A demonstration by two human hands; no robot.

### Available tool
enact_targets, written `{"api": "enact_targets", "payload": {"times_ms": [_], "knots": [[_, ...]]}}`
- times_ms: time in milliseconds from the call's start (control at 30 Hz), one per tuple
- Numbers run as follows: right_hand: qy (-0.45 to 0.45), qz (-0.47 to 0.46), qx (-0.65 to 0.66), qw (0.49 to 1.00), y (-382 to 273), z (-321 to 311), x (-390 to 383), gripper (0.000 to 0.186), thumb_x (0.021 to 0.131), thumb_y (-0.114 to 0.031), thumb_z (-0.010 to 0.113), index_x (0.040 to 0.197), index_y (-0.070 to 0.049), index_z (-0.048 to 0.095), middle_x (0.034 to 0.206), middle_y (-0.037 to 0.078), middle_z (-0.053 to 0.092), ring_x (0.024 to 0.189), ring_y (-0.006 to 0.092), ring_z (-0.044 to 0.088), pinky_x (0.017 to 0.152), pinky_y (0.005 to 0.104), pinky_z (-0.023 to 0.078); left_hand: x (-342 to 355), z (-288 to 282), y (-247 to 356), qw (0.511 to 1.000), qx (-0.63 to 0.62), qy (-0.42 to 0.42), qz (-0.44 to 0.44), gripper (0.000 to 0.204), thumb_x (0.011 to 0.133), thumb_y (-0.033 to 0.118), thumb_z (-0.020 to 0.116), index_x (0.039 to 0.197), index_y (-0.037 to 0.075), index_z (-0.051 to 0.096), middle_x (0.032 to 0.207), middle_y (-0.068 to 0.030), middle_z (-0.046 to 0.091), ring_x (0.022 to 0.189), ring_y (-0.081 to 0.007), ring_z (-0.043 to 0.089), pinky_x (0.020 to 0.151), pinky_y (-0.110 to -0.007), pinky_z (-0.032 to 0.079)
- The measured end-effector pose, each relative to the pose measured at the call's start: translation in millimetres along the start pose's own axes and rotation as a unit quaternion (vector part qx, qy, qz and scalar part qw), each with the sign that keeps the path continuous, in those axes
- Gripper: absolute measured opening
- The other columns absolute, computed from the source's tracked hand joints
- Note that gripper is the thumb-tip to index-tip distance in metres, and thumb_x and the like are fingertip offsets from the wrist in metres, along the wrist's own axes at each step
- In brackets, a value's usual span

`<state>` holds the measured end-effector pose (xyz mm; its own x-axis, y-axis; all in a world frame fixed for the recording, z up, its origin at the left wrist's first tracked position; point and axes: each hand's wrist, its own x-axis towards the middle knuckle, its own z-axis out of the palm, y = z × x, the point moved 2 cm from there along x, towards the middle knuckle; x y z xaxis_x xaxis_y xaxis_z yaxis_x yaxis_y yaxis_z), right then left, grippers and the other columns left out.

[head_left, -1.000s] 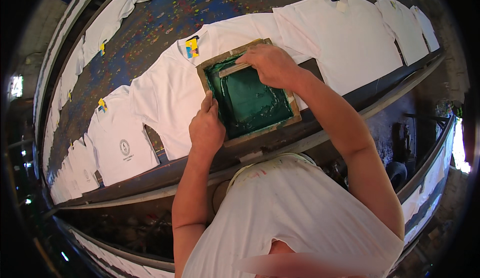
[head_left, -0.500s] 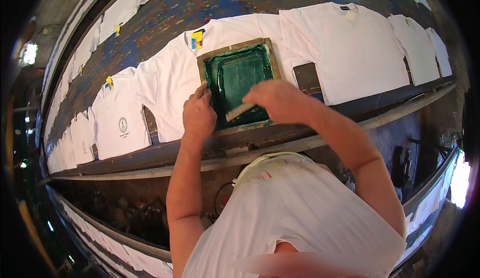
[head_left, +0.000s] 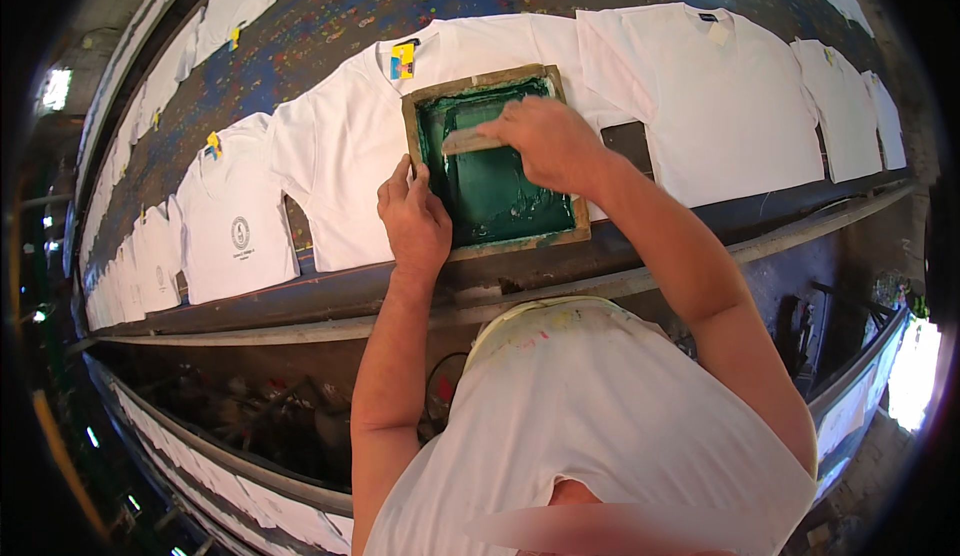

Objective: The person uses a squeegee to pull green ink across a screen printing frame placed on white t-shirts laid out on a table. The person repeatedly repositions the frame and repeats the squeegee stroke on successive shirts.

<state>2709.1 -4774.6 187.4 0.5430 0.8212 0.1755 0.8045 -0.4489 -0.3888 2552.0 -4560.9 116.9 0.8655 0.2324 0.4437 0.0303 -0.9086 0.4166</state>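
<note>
A wood-framed printing screen [head_left: 500, 196] with green mesh lies on a white T-shirt [head_left: 345, 121], which has a yellow and blue tag at its collar. My left hand [head_left: 414, 218] grips the left side of the screen's frame, fingers over its edge. Inside the frame, toward the far half, my right hand [head_left: 556, 142] is closed around a wooden squeegee [head_left: 474, 140]. The squeegee's blade edge against the mesh is hard to make out. Dark wet green ink or emulsion rims the inside of the frame.
A printed white T-shirt [head_left: 238, 226] with a dark round emblem lies to the left. A plain white T-shirt [head_left: 735, 106] lies to the right, more beyond it. The long paint-spotted table [head_left: 350, 31] ends at a pale rail [head_left: 480, 308] before me. Another row of shirts runs behind.
My right hand has pushed the squeegee from the near part of the screen to its far half. My left hand stays at the frame's left side. The view has shifted slightly.
</note>
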Motion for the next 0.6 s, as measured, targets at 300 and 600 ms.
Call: {"api": "enact_targets", "payload": {"times_ms": [300,600], "knots": [[-0.006,-0.026,0.016,1.000,-63.8,7.5,-70.8,0.052,0.085,0.001,0.075,0.136,-0.013,0.079,0.118,0.012,0.078,0.112,0.0326,0.072,0.102,0.0463,0.057,-8.6,4.8,-7.9,0.987,-0.156,0.000,-0.047,0.054,0.096,-0.010,0.066,0.149,-0.006,0.069,0.155,-0.0286,0.064,0.139,-0.0436,0.060,0.118,-0.052,0.048],[-0.011,-0.013,0.020,1.000,-83.5,15.4,-96.3,0.041,0.094,-0.015,0.077,0.135,-0.013,0.080,0.127,0.009,0.076,0.123,0.0294,0.068,0.109,0.0453,0.056,-12.2,5.9,-13.4,0.979,-0.192,-0.014,-0.067,0.056,0.093,-0.010,0.068,0.149,-0.001,0.071,0.159,-0.0296,0.061,0.141,-0.0442,0.059,0.118,-0.052,0.048]]}}
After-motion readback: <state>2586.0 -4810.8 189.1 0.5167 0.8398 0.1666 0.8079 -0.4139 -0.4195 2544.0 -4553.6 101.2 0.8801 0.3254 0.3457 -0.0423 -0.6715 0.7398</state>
